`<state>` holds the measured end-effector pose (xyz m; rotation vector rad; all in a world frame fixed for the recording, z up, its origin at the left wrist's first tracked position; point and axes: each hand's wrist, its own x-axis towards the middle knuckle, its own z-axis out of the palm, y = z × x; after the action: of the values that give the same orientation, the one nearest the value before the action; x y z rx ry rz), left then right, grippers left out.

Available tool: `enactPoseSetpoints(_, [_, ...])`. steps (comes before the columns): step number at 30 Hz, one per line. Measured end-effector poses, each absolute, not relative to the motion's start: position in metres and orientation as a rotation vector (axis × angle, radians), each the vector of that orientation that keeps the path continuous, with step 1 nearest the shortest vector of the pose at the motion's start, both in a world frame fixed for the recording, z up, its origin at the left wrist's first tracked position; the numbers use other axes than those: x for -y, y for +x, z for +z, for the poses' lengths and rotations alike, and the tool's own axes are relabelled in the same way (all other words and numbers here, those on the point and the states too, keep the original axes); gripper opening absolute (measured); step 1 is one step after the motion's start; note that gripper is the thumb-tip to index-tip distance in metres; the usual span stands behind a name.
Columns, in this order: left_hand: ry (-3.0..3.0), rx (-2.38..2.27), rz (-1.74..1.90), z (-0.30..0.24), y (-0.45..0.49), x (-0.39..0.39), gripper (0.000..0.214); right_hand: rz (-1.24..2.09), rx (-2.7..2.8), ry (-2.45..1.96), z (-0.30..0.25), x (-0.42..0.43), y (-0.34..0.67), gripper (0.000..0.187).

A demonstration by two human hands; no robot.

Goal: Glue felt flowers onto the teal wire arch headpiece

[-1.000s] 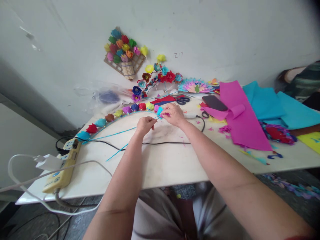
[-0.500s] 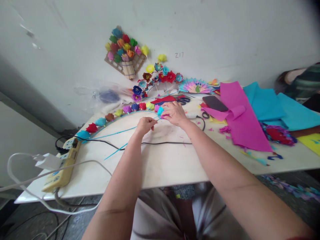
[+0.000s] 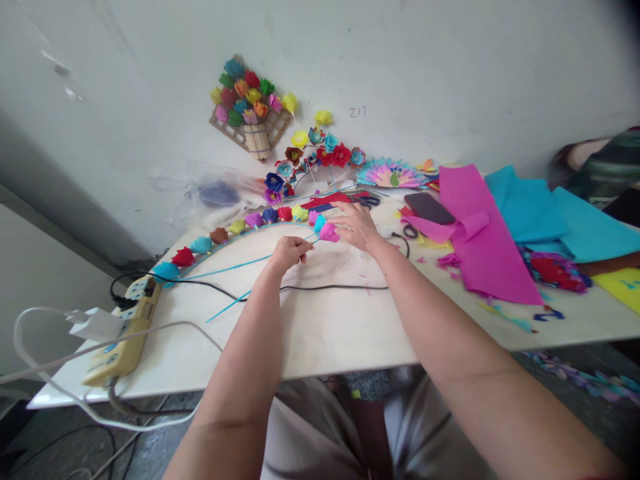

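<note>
My left hand [image 3: 291,253] is closed in a pinch on a thin blue stem [image 3: 227,309], which passes beneath my left wrist. At the upper right end of that stem is a pink paper flower [image 3: 329,232]. My right hand [image 3: 355,227] is open beside the flower, fingers spread, the fingertips just at its right edge; whether they touch it I cannot tell. Behind my hands curves a row of colourful paper flowers [image 3: 237,227] along a blue strip. A turquoise flower [image 3: 319,224] at the right end of the row sits against the pink one.
A yellow power strip [image 3: 120,343] with a white charger [image 3: 97,323] lies at the left; a black cable [image 3: 330,287] crosses the table. To the right are a phone [image 3: 429,207], scissors [image 3: 410,231], magenta paper [image 3: 493,240] and blue paper [image 3: 525,207]. Finished flowers [image 3: 250,93] lean on the wall.
My right hand has drawn back slightly to the right from the pink flower, and its fingers have spread, so the flower shows more fully. My left hand keeps its pinch, nearly still.
</note>
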<state>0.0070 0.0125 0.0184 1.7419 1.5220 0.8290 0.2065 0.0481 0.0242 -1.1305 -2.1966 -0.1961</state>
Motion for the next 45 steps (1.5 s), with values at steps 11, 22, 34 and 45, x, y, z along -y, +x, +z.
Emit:
enactPoseSetpoints(11, [1.700, -1.595, 0.814, 0.019, 0.008, -0.013, 0.025, -0.045, 1.783, -1.846, 0.027, -0.053, 0.228, 0.036])
enactPoseSetpoints(22, [1.754, -1.655, 0.807, 0.015, 0.004, -0.017, 0.025, -0.020, 1.967, -2.218, 0.033, -0.053, 0.247, 0.037])
enactPoseSetpoints(34, [1.816, -1.689, 0.765, 0.011, 0.002, -0.022, 0.028, -0.100, 2.085, -2.164, 0.009, -0.058, 0.237, 0.037])
enactPoseSetpoints(45, [1.891, -1.790, 0.769, 0.009, -0.002, -0.025, 0.029, 0.048, 1.721, -2.050, 0.019, -0.057, 0.248, 0.032])
